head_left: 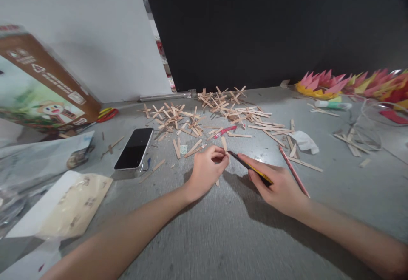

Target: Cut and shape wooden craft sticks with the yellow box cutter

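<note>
Between the fingertips of my left hand [209, 169] is a wooden craft stick [224, 144], its upper part standing out above the fingers. My right hand [276, 183] grips a black and yellow utility knife [255, 170], its tip meeting the stick close to my left fingertips. Just beyond both hands lie a heap of crossed craft sticks [174, 116] and a pile of loose sticks [251, 113]. A red strip [225, 131] rests among them. Beside my right hand is a pink pencil [293, 171].
Left on the grey table [204, 241] are a phone [134, 149], a printed box [47, 80], yellow-and-red-handled scissors [107, 114] and plastic packets [76, 203]. To the right lie crumpled tissue [304, 142], a glue stick [333, 105], a white cable [363, 114] and pink-yellow paper petals [325, 83]. A black panel [270, 29] stands behind.
</note>
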`<move>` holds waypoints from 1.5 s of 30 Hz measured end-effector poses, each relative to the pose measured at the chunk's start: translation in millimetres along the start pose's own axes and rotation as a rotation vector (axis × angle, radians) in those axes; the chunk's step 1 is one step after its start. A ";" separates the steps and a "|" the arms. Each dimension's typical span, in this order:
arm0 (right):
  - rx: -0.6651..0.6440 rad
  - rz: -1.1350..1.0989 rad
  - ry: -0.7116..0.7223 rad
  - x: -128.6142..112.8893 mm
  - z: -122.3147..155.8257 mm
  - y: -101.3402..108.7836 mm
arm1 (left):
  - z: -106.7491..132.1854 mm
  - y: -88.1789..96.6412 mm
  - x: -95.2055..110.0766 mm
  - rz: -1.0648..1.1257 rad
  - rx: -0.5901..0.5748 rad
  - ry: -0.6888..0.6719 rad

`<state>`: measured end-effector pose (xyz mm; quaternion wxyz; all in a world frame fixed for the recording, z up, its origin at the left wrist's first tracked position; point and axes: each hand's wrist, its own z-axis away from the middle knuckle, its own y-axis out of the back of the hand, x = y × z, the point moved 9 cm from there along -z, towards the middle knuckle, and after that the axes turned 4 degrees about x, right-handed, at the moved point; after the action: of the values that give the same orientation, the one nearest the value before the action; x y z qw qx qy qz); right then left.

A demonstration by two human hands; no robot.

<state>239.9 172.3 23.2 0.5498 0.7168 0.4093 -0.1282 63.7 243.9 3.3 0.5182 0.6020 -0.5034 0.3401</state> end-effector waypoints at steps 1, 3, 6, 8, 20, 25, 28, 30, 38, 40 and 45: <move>0.000 0.012 -0.004 0.6 0.5 -0.7 | 0.1 0.0 0.6 -0.011 -0.003 -0.004; -0.001 0.039 -0.004 0.6 1.9 -2.9 | 0.7 -0.1 2.0 -0.025 -0.012 -0.015; 0.013 0.115 0.008 -2.5 5.5 -6.5 | 2.6 -0.4 3.3 -0.033 -0.023 -0.033; 0.033 0.190 0.011 -5.9 8.6 -8.2 | 3.9 -1.5 3.1 -0.050 -0.035 -0.041; 0.021 0.142 -0.104 -15.6 8.0 -7.9 | 4.7 -4.9 5.3 -0.137 -0.061 -0.111; 0.006 0.126 -0.093 -11.6 11.0 -12.0 | 5.1 -4.7 3.8 -0.126 -0.070 -0.094; 0.008 0.199 -0.027 -12.8 11.9 -13.0 | 4.8 -4.9 2.8 -0.074 -0.074 -0.058; 0.016 0.230 -0.003 -13.0 11.5 -12.3 | 4.4 -5.9 2.3 -0.026 -0.082 -0.035; 0.008 0.249 -0.003 -10.7 10.9 -13.8 | 3.0 -12.7 1.1 0.063 -0.156 0.032; 0.004 0.243 -0.007 -10.8 11.4 -14.6 | 1.9 -12.1 2.8 0.060 -0.152 0.024; -0.011 0.238 -0.021 -11.6 11.9 -17.3 | 0.6 -9.5 2.2 0.044 -0.137 0.034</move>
<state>223.1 157.5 14.4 0.5692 0.7560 0.3163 -0.0671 73.4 242.3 2.5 0.5589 0.5481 -0.5298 0.3264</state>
